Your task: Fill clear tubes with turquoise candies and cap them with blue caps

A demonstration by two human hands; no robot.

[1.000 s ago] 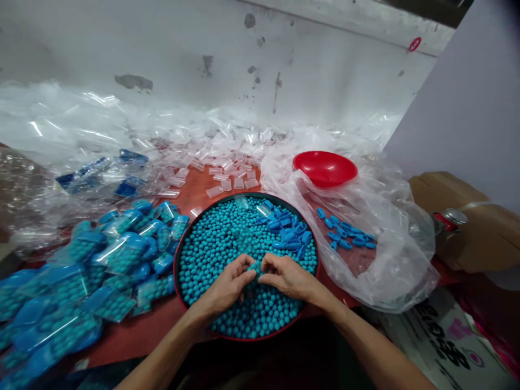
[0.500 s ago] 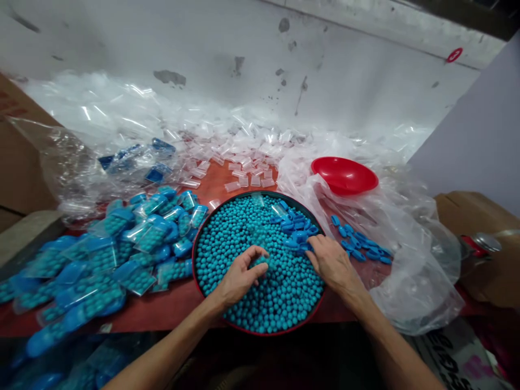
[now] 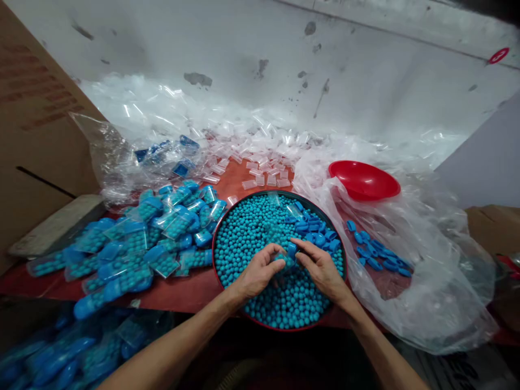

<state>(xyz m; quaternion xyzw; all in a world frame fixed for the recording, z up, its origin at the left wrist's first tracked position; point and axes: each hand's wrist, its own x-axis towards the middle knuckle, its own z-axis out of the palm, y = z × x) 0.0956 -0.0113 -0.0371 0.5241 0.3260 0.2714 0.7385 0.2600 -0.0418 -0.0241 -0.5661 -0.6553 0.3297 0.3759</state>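
Observation:
A round tray with a dark inner wall and red rim (image 3: 217,279) is full of small blue-green beads (image 3: 247,227). Over its middle, my left hand (image 3: 262,271) is closed around a small clear case of beads (image 3: 287,266), partly hidden by the fingers. My right hand (image 3: 320,268) pinches a blue cap (image 3: 291,249) between thumb and fingers, at the end of the case. Whether the cap touches the case I cannot tell. Several loose blue caps (image 3: 317,230) lie on the beads at the tray's right side, beside a clear case (image 3: 293,210).
Filled, blue-capped cases (image 3: 134,244) are heaped left of the tray. Clear empty cases (image 3: 264,168) lie behind it. A red bowl (image 3: 365,181) rests on plastic sheeting (image 3: 439,303) at right, near more blue caps (image 3: 382,254). A cardboard box (image 3: 36,124) stands at left.
My right hand has come away from the cap pile toward my left hand, now with a blue cap in its fingers. The view has turned slightly left.

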